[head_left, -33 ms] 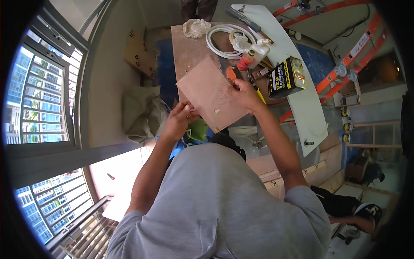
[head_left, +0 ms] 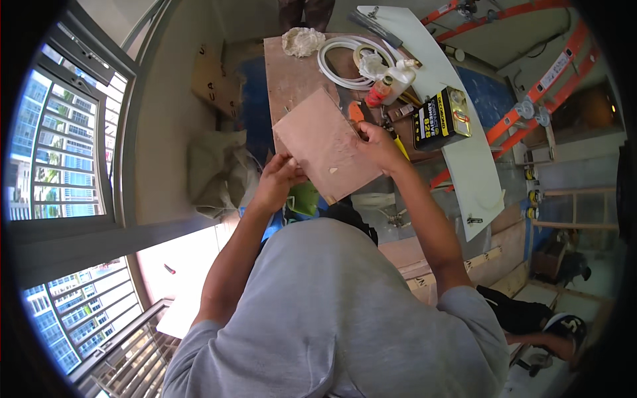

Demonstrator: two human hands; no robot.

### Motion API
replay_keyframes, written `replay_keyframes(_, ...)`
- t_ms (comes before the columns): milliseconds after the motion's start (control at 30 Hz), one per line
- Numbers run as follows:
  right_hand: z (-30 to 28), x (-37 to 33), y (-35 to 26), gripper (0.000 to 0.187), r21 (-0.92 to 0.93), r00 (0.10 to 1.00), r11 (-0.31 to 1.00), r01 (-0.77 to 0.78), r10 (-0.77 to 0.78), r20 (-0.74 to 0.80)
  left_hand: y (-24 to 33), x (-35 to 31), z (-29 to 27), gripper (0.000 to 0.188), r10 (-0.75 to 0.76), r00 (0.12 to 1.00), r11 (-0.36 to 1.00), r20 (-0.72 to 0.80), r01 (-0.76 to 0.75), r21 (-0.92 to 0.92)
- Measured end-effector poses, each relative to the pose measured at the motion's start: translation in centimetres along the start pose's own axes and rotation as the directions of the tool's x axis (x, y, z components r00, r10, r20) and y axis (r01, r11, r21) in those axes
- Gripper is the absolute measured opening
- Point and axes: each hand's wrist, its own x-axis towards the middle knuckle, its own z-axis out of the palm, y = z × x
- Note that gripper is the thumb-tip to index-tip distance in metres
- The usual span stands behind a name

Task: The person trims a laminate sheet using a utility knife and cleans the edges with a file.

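- We see the surface (head_left: 282,69) unchanged, its near-left part behind the panel.
- Brown panel (head_left: 318,129) barely shifted — our handling seems simply to continue.
- Our right hand (head_left: 377,147) grips its right edge.
- Our left hand (head_left: 279,182) grasps its left edge.

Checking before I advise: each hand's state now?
Left hand: holding the flat brown rectangular panel by its left edge.
Right hand: holding its right edge.
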Motion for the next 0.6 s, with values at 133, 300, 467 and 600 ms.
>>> replay_keyframes(133, -0.3, 0.6, 2.0, 0.049, 0.159, 1.0, 0.987, 0.008, -0.004, -0.027, -1.4, 2.8, 1.1, 0.024, -0.034, 0.994, 0.999, -0.106, 0.029, -0.045)
replay_keyframes(300, -2.3, 1.8, 5.3, 0.053, 0.153, 0.996, 0.988, -0.002, 0.015, -0.083, -3.9, 6.0, 1.3, 0.03, -0.071, 0.997, 0.996, -0.025, 0.069, -0.049)
replay_keyframes(467, -5.3, 2.0, 7.6, 0.055, 0.045, 0.977, 0.995, 0.087, -0.076, -0.199, -8.8, 7.6, -0.6, 0.029, 0.251, 0.956, 0.556, -0.15, -0.016, 0.831)
replay_keyframes(600, -5.6, 4.6, 8.2, 0.073, -0.275, 0.949, 0.955, 0.108, -0.181, -0.257, -11.7, 9.3, 0.6, 0.029, 0.309, 0.915, 0.587, -0.258, 0.03, 0.809)
